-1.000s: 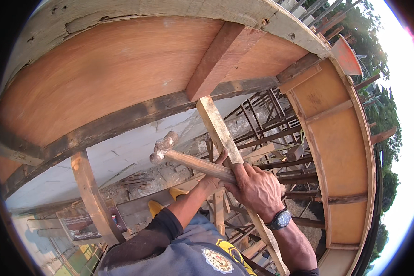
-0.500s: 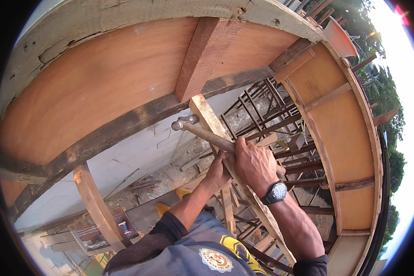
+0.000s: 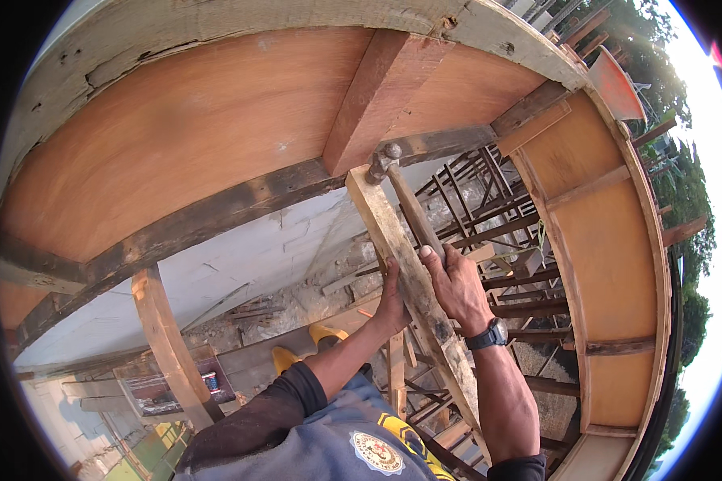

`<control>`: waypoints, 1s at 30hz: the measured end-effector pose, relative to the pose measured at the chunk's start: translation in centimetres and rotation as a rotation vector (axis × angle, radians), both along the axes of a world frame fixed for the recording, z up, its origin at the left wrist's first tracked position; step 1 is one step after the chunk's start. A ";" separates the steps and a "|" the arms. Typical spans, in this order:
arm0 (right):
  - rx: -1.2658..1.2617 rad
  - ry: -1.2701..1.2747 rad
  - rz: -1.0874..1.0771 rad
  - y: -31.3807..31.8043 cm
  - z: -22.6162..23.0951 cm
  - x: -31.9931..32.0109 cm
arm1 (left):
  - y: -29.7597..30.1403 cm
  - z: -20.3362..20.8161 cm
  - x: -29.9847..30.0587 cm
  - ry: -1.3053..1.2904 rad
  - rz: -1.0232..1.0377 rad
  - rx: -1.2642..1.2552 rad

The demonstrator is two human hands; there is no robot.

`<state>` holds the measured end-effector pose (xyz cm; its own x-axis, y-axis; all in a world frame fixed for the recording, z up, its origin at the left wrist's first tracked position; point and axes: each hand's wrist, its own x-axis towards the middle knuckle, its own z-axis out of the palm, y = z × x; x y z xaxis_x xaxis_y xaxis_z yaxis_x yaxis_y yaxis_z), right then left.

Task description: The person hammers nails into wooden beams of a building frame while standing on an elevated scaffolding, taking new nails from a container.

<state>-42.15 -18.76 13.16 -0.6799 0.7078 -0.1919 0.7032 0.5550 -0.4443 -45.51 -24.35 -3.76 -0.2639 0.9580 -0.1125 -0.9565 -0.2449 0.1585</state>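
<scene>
A long pale timber post point(image 3: 387, 224) slants up in front of me, its upper end just below a dark lower rail point(image 3: 281, 186). My left hand point(image 3: 391, 303) is closed around the post's left side. On the other side my right hand point(image 3: 461, 293) grips the wooden handle of a hammer point(image 3: 415, 210). The hammer's metal head is at the post's upper end; whether it touches is hard to tell. Just above, a reddish wooden brace point(image 3: 377, 104) crosses an orange plywood panel point(image 3: 217, 120).
Another wooden post point(image 3: 168, 345) props the rail at left. More framed plywood panels point(image 3: 606, 248) curve down the right side. Dark metal scaffolding bars point(image 3: 529, 305) lie below on the right. My yellow boots point(image 3: 285, 358) stand on a plank, beside a shallow tray point(image 3: 217, 381).
The hammer has swung up and right, from across the post to its upper end. My right hand has turned with it, while my left hand still holds the post.
</scene>
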 end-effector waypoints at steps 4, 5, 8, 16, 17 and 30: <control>-0.137 0.171 -0.100 -0.3 -0.1 -0.4 | -0.2 -0.6 0.0 -0.036 -0.016 0.025; -0.064 0.143 -0.037 -0.4 -0.8 -0.4 | -0.1 -0.6 0.0 -0.016 0.000 0.003; 0.081 0.136 0.047 -0.3 -1.7 -0.4 | -0.2 -0.5 0.6 -0.008 0.006 -0.031; -0.046 0.262 -0.025 -1.8 -0.1 -0.7 | 0.0 -1.0 0.5 0.033 0.031 -0.020; 0.004 0.181 -0.013 -1.4 -1.0 -0.8 | 0.2 -0.9 0.5 -0.004 0.010 -0.016; -0.114 0.065 -0.137 -2.1 -0.7 0.7 | -0.3 -0.6 0.1 0.017 0.007 -0.093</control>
<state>-41.44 -20.84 12.46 -0.5922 0.7707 -0.2352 0.7366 0.3995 -0.5458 -45.37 -24.66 -4.39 -0.2734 0.9416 -0.1964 -0.9518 -0.2353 0.1969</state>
